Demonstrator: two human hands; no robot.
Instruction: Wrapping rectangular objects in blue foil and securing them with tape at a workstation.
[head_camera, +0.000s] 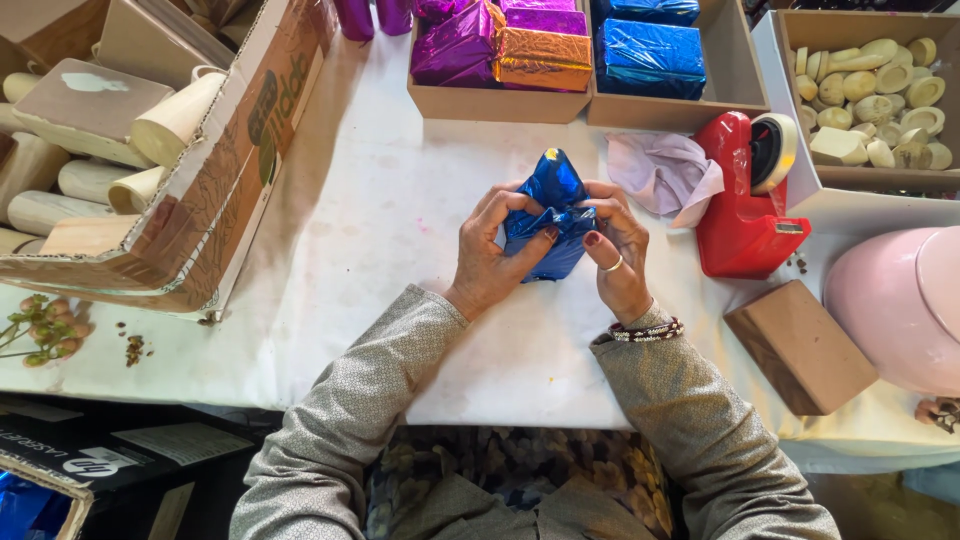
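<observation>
Head view is showing two hands working at the middle of a white table (380, 200). The left hand (490, 255) and the right hand (615, 250) are both closing around a small parcel (553, 215) in shiny blue foil, and they are pressing it from the two sides. The thumbs are meeting on the crumpled foil at the front, and one pointed end of foil is standing up on the far side. The parcel is sitting on the table, between the hands.

Just to the right, a crumpled pale tissue (665, 172) is lying, and beside it a red tape dispenser (745, 205) is standing. Nearer and further right, a plain brown block (800, 345) is resting on the table, next to a pink round thing (895, 305).

On the far side, open cardboard boxes (500, 100) are holding wrapped parcels in purple, orange and blue. At far right, a box (870, 180) is holding pale soaps (875, 95). At left, a big carton (215, 200) is holding larger pale pieces.
</observation>
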